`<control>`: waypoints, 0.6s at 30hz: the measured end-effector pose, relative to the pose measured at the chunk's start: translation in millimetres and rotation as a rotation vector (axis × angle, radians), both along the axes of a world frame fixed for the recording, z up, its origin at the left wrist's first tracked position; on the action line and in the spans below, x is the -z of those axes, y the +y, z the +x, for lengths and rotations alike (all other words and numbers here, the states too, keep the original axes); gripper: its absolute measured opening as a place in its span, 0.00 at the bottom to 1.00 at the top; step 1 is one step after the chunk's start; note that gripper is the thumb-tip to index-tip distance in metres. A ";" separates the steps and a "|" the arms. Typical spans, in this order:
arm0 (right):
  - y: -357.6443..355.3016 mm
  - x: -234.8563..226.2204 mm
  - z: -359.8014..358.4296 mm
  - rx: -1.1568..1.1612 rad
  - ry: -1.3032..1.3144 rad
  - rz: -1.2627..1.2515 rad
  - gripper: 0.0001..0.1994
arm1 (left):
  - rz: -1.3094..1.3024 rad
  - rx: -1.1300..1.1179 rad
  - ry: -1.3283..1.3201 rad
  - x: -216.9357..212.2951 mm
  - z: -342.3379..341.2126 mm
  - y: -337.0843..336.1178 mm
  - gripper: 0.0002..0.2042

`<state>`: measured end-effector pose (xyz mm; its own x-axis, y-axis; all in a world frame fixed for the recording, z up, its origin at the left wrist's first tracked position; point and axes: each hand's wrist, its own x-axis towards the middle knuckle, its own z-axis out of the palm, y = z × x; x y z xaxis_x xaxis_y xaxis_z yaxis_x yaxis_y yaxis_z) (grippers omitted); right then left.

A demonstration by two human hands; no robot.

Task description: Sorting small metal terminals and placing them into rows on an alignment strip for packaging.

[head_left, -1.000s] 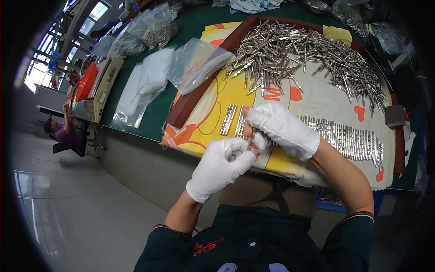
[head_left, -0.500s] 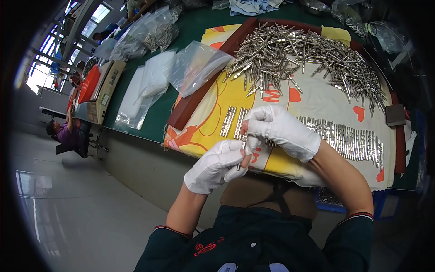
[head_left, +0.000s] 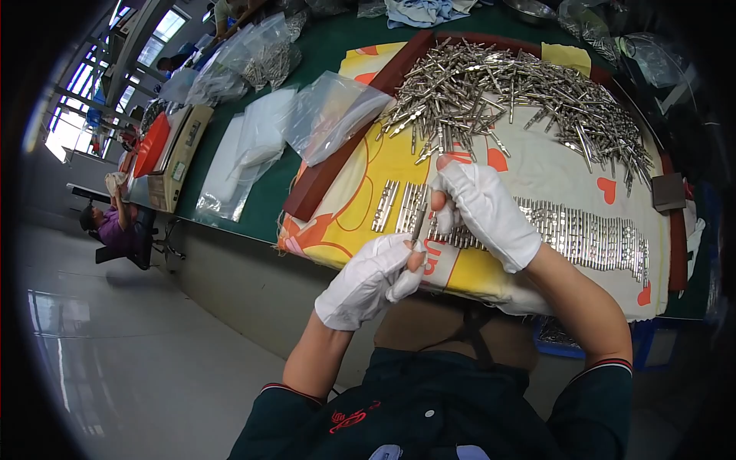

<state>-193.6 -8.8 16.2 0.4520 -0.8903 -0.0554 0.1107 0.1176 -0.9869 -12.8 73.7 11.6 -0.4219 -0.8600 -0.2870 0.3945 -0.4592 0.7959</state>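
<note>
Pinching slim metal pin (head_left: 418, 224) at both ends, I see left hand (head_left: 370, 279) clamped on lower tip, right hand (head_left: 481, 211) closed on upper. Long axis near upright, just above laid-out rows (head_left: 583, 234) on cloth (head_left: 537, 165).

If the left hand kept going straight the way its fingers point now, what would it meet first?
The left hand points up and right with a small metal piece. It would probably first meet the right hand, then the rows of metal pieces on the printed cloth; depth is unclear.
</note>
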 end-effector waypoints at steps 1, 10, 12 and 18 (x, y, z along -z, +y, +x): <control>-0.2 2.0 -0.1 0.000 0.001 0.000 0.28 | 0.008 0.001 0.009 0.2 -0.2 0.4 0.15; 10.4 -14.3 1.9 -0.105 0.165 -0.389 0.20 | -0.362 -0.089 -0.683 -16.4 -18.2 5.6 0.08; 7.4 -19.0 -3.0 -0.056 0.352 -0.413 0.21 | -0.567 -0.050 -0.879 -26.3 -15.8 6.1 0.06; -8.6 -29.8 -30.7 0.321 0.169 -0.352 0.23 | -0.798 -0.227 -1.456 -17.1 2.2 2.7 0.06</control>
